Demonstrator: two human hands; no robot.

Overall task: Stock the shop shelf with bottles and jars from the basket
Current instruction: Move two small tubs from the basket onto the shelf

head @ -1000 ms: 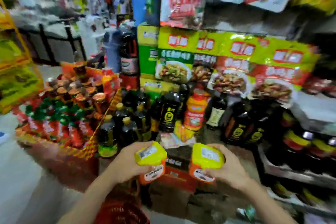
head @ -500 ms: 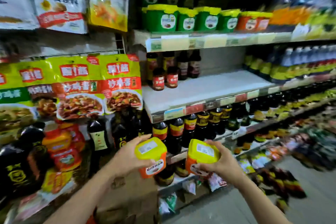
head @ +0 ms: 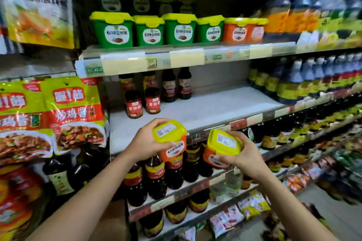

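While both arms reached up toward the shelving, the left hand (head: 146,143) gripped an orange tub with a yellow lid (head: 171,141), with the fingers curled over the far edge of the lid and the thumb pressed on the near side by the label. The right hand (head: 242,154) clasped a second orange tub (head: 221,146) of the same kind, tilted so that its lid faced up and toward the camera, with fingers wrapped round the lid's edge and the body. Each lid bore a white printed sticker. The two tubs were near each other but apart, held in the air just in front of the front edge of the middle shelf (head: 205,107), and neither rested on it.

Toward the left end of that shelf's white board stood two small red-labelled jars (head: 134,103) side by side, with taller dark bottles (head: 168,86) behind them. Further right stood a row of blue-topped bottles (head: 293,82), too blurred to read. On the shelf above, four green tubs (head: 113,31) with yellow lids stood in a line, and orange tubs on the top shelf (head: 238,30) stood just to their right. Below the hands, dark sauce bottles (head: 154,178) with red and yellow labels filled the lower shelf. To the left hung green and red sauce pouches (head: 76,111).
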